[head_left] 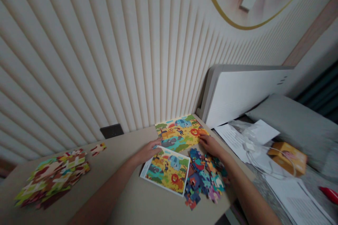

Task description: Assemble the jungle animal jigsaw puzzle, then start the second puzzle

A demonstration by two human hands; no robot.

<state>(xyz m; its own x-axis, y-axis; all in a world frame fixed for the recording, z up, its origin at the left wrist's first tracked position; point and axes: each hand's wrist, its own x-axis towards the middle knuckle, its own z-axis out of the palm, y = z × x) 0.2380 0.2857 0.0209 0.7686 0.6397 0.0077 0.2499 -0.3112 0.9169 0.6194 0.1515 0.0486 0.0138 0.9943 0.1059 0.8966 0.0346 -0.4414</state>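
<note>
An animal jigsaw puzzle (175,133), with a lion and a blue elephant, lies flat against the wall and looks joined up. My left hand (148,152) is at its lower left edge, thumb apart from the fingers and over the corner of a matching picture card (169,170). This card has a white border and lies in front of the puzzle. On the puzzle's right edge, beside the lion, my right hand (210,144) presses with bent fingers close together; what is under the fingertips is hidden. Below that hand spreads a heap of dark blue and multicoloured puzzle pieces (202,177).
A second pile of pieces (55,175) sits at the table's left, with a small joined bit (98,149) nearby. A black socket plate (112,131) is on the ribbed wall. Right of the table, a bed holds papers (295,197), a white cable and an orange box (287,158).
</note>
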